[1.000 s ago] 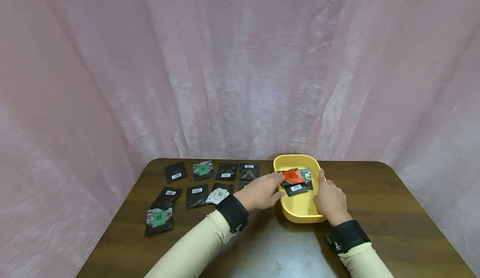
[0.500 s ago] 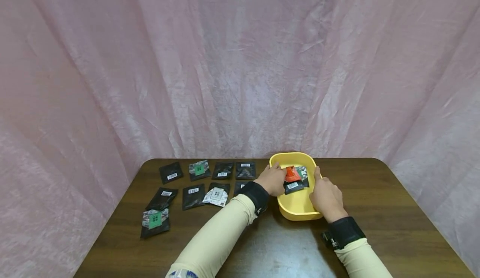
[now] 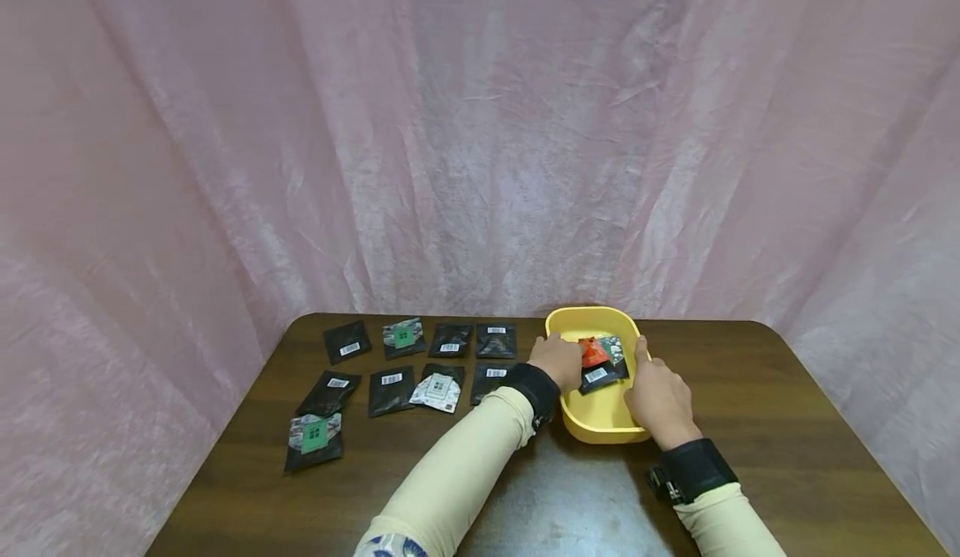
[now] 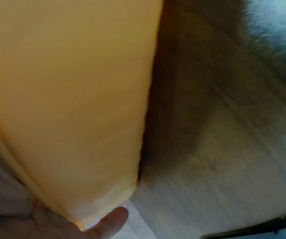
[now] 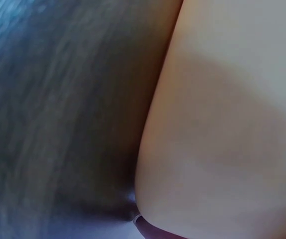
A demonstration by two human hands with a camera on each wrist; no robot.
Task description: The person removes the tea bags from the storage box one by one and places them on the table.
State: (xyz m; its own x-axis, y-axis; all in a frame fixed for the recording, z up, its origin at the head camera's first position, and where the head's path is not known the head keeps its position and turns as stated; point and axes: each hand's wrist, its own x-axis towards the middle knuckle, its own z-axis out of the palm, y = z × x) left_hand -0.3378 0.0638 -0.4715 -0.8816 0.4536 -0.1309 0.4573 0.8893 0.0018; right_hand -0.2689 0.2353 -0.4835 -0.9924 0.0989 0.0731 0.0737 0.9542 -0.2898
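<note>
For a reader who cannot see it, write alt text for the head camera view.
A person's left hand and right hand grip opposite sides of a yellow tub holding an orange packet and black ones. Nine more packets lie in rows on the brown table, before a pink curtain.

Soft even light; both wrist views close, heavily blurred.

tub: yellow plastic tub (image 3: 600, 415), rounded corners, upright on the table, right of centre toward the far edge
contents: orange packet (image 3: 592, 351) on top, black barcoded packet (image 3: 600, 376) under it, a green-printed packet (image 3: 613, 346) at the far right
</note>
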